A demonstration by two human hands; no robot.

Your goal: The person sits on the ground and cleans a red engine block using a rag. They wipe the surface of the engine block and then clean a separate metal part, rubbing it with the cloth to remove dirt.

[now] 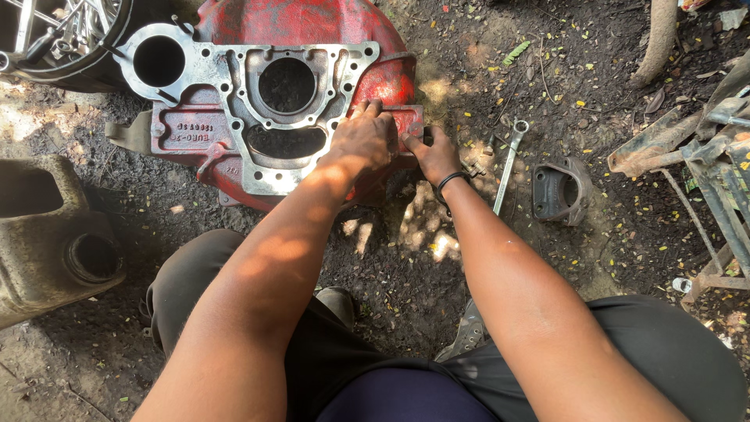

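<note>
Head view looks straight down at one red cast housing (297,94) lying on dark oily ground (391,258), its pale machined face turned up. We count two round openings in that face, one at the left ear and one in the middle, with a wider curved slot below; all three look dark and hollow, and we cannot make out anything inside them. Our left hand (363,141) lies flat on the housing's right edge, fingers together and pressed on the metal. Our right hand (433,156) (a black band at the wrist) grips the same red corner just beside the left one; whether it pinches something small there, we cannot tell.

At top left one dark round tub (109,47) holds a jumble of metal tools. Right of our hands lies one ring spanner (508,168), and near it one small grey bracket (558,191), open side up. One tan hollow casting (55,242) sits at the left edge.
</note>
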